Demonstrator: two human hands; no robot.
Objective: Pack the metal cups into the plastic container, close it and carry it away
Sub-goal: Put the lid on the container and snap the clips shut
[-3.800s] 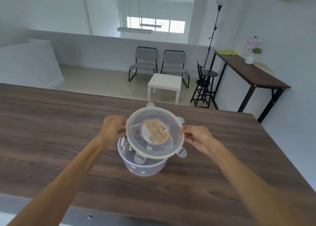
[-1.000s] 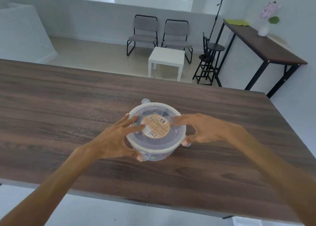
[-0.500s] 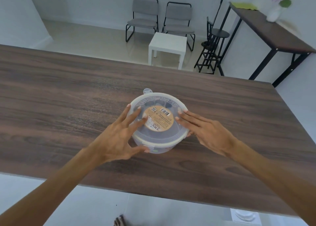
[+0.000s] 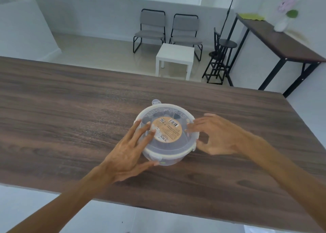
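A round clear plastic container [image 4: 169,159] stands on the dark wooden table [image 4: 70,112], with its translucent lid [image 4: 164,112] on top bearing a tan round label. Dark shapes of the metal cups show dimly through the lid. My left hand [image 4: 130,151] lies spread on the container's left side, fingers on the lid and thumb under the front rim. My right hand [image 4: 217,135] is at the right rim, fingertips touching the lid's edge and thumb by the side clip. One lid tab sticks out at the far side.
The table's near edge runs just below my forearms. Beyond the far edge stand a white side table [image 4: 174,58], two grey chairs [image 4: 151,30], a black stool [image 4: 222,56] and a long dark console table [image 4: 280,40] with a vase.
The lid went from held above the container to seated on it. In the last half second my right hand slid off the lid top to the right rim; the left stays spread on it.
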